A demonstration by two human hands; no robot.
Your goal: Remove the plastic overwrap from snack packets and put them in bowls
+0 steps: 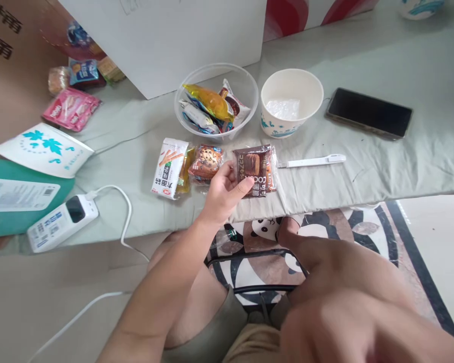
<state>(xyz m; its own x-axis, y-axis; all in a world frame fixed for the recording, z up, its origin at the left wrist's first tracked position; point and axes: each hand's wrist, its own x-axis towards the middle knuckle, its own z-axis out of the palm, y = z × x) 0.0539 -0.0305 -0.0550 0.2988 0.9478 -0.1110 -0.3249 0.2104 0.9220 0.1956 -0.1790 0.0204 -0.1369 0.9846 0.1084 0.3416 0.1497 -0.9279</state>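
My left hand (227,194) grips the lower left side of a brown cocoa snack packet (252,166), thumb on its front. Part of another clear-edged packet shows behind its right side. Just left lie a cookie packet (208,160) and a white noodle-snack packet (170,169), which partly covers a yellow wrapper (185,174). Close to the camera at the lower right, my right hand (325,327) is smeared by motion; its fingers are not distinct. A white utility knife (314,161) rests on the cloth right of the brown packet.
Behind the packets stand a clear plastic bowl (245,121) of wrapped snacks and a paper bucket (283,128) containing clear wrap. A phone (369,112) lies at right. At left are a pink packet (71,108), a tipped paper bucket (47,148) and a power bank (62,224) with a white cable.
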